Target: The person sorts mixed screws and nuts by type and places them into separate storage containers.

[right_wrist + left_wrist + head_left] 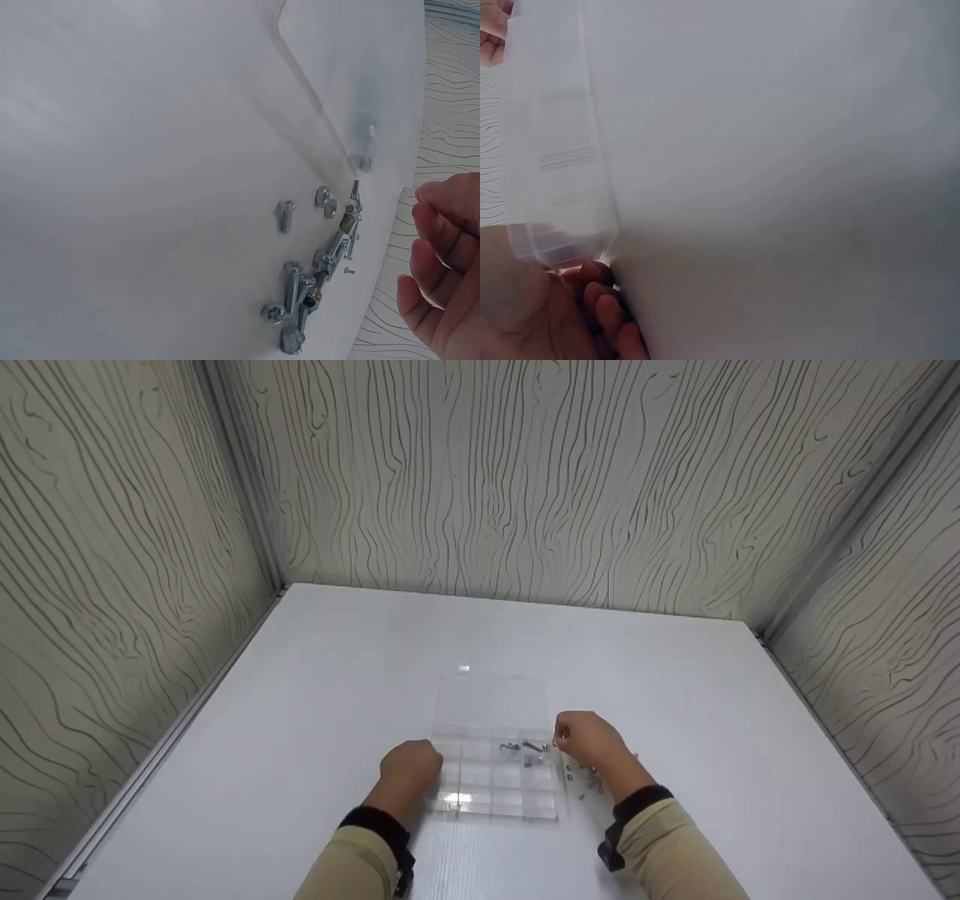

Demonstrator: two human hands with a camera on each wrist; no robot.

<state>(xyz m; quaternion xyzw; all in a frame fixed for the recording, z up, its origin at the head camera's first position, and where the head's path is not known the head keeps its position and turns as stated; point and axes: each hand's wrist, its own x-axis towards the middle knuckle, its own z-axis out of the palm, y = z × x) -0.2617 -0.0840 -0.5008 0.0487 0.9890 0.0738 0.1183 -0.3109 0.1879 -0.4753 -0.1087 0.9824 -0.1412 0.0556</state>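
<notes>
the wide white surface (pixel 315 712) carries everything here, boxed in by pale wood-grain panel walls (pixel 525 480) on three sides. near its front middle lies the clear plastic compartment box (pixel 495 780), flat, with its see-through lid (pixel 491 701) thrown open away from the person. it looks light and stiff, and slick on this smooth top, so it will likely skate if nudged; the safest hold is along its outer walls or corners, not the thin lid.

the left hand (pixel 411 765) sits against the box's left edge, fingers curled down beside the wall and touching it in the left wrist view, bracing rather than lifting. whether it really grips the wall, i can't tell.

the right hand (pixel 589 739) hovers at the box's right edge, its fingertips (pixel 561 733) drawn together as if pinching something tiny; what, if anything, sits between them is too small to make out.

inside one upper compartment a few small silver screws (pixel 525 748) already lie. beside the box on the right, under the right wrist, a loose scatter of small metal screws and nuts (pixel 315 277) rests on the surface. these are hard, smooth and light, apt to roll or slip; each wants a fingertip pinch across its shank or head.
</notes>
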